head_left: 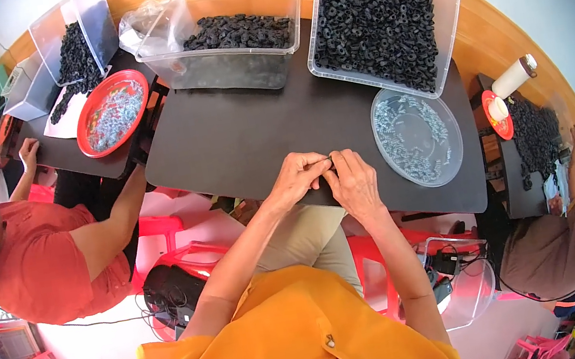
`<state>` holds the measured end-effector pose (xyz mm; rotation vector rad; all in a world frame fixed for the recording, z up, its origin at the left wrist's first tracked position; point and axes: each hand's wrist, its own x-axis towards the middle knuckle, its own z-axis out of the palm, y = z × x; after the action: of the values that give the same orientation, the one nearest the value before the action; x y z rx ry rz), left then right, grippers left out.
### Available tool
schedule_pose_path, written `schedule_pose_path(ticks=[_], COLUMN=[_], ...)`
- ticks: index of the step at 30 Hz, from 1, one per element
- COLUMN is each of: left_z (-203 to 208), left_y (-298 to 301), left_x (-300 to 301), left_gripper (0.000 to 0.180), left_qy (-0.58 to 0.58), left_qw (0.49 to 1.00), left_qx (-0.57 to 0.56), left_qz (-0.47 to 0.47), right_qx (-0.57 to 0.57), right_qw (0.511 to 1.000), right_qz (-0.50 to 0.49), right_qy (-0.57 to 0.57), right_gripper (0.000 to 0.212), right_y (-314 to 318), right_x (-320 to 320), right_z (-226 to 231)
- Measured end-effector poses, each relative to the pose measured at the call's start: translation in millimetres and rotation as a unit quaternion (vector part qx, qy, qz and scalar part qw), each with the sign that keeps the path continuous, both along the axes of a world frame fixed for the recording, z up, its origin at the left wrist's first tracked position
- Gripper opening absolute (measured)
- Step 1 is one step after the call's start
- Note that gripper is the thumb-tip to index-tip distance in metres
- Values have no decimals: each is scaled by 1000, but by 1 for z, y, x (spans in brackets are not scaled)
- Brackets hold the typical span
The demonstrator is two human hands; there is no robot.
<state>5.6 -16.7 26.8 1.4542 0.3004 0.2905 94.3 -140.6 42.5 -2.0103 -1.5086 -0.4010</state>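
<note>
The left hand (296, 176) and the right hand (351, 178) meet at the near edge of the black table (243, 137), fingertips pressed together on one small dark piece (331, 163), too tiny and too covered to say which hand really clamps it. It looks like one of the black rings, maybe with a screw; I cannot tell. Such a piece is probably light and stiff, not fragile, but easy to drop, so it is best pinched by the outer rim with the fingertips. On the table, to the right of the hands, lies a clear round dish of small silver screws (417, 134), near enough to reach. Behind it, at the far edge of the table, stands a clear bin full of black rings (373, 15), and beside that a second clear bin with fewer rings (227, 38). Nothing lies between the hands and the dish. Beyond the table's left side another person in a red shirt (44, 255) works at a red dish (111, 113).
</note>
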Motion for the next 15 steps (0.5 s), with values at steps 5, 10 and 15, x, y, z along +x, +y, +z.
schedule_pose_path(ticks=[5,10,15], left_z=[-1,-1,36], left_y=[0,4,12], left_x=[4,3,-8], left_gripper=[23,22,24], left_qy=[-3,10,-48], left_qw=[1000,999,989], left_qx=[-9,37,-22], left_qz=[-10,-16,137], right_qx=[-3,36,66], right_qw=[1000,999,995], right_qz=[1,-8,-36], right_qy=[-20,8,64], right_gripper=[27,35,60], right_y=[-1,1,0], right_x=[2,1,1], right_z=[-5,-9,-1])
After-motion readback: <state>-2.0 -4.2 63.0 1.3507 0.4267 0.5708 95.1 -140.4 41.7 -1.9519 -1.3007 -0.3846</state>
